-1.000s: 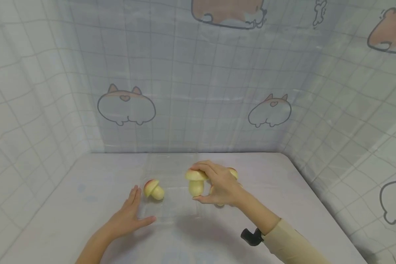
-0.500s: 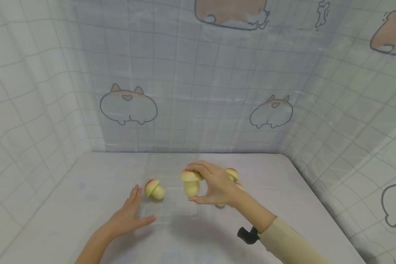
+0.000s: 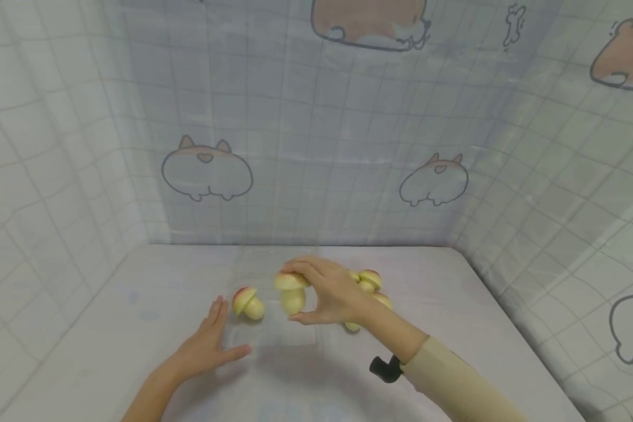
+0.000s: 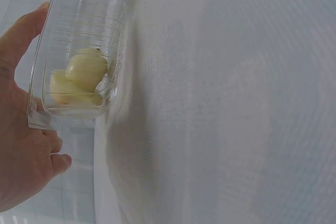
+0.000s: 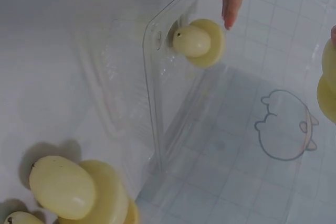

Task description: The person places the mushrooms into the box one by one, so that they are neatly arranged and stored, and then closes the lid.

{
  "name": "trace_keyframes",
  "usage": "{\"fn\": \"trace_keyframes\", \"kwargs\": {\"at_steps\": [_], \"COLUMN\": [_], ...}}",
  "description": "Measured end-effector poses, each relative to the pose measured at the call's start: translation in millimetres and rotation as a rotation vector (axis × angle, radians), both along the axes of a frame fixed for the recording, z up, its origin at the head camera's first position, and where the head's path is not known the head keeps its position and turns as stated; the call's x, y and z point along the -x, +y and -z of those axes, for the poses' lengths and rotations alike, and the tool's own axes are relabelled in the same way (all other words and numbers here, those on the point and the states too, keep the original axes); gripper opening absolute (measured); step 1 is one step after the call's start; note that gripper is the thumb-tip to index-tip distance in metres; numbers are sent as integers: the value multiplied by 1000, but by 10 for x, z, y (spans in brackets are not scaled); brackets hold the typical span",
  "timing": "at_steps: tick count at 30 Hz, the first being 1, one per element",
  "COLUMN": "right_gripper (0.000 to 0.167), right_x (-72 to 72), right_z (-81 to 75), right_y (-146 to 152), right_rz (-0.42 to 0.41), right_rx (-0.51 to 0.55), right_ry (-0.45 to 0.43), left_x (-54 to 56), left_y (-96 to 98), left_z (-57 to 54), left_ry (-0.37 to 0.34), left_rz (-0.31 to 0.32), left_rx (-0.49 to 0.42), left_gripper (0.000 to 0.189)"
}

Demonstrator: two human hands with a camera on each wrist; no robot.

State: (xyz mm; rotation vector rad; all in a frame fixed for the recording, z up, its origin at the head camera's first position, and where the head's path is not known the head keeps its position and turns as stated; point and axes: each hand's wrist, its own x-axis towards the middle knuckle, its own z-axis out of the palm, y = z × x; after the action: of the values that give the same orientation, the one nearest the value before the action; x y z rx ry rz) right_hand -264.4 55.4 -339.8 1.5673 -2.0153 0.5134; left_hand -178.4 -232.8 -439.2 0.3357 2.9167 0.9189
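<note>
My right hand (image 3: 334, 293) holds a mushroom-shaped piece (image 3: 293, 300), cream-yellow with a reddish cap top, upright above a clear plastic box (image 3: 298, 337). Its thumb is under the stem and its fingers lie over the cap. At the right edge of the right wrist view, part of the held mushroom (image 5: 328, 77) shows. A similar mushroom (image 3: 249, 303) lies tilted inside the box's left part. Along the box's left side, my left hand (image 3: 203, 349) rests with fingers extended and thumb spread near the front. The left wrist view shows that hand (image 4: 21, 135) against the box wall (image 4: 47, 45).
Several more mushrooms (image 3: 370, 280) lie on the white table (image 3: 427, 305) to the right of the box, partly hidden by my right hand and forearm. A black wrist-worn piece (image 3: 386, 369) sticks out by the right sleeve. A grid-patterned curtain (image 3: 316, 205) encloses the back and sides.
My right hand has moved left with the mushroom, further over the box. More of the mushrooms at the right have come into sight. My left hand has stayed in place.
</note>
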Motion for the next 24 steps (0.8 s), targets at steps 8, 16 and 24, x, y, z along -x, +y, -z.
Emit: {"fn": "trace_keyframes", "kwargs": {"at_steps": [8, 16, 24], "right_gripper": [81, 80, 81], "right_x": [12, 59, 69], "right_z": [-3, 15, 18], "right_y": [-110, -200, -272], "right_rz": [11, -15, -27], "right_rx": [-34, -59, -60], "right_ry": [2, -3, 18], "left_x": [-15, -8, -5], "left_y": [9, -10, -2], "left_z": [-6, 14, 2], "left_ry": [-25, -12, -31], "left_rz": [-5, -6, -1], "left_rx": [1, -8, -17], "left_gripper": [116, 115, 115]}}
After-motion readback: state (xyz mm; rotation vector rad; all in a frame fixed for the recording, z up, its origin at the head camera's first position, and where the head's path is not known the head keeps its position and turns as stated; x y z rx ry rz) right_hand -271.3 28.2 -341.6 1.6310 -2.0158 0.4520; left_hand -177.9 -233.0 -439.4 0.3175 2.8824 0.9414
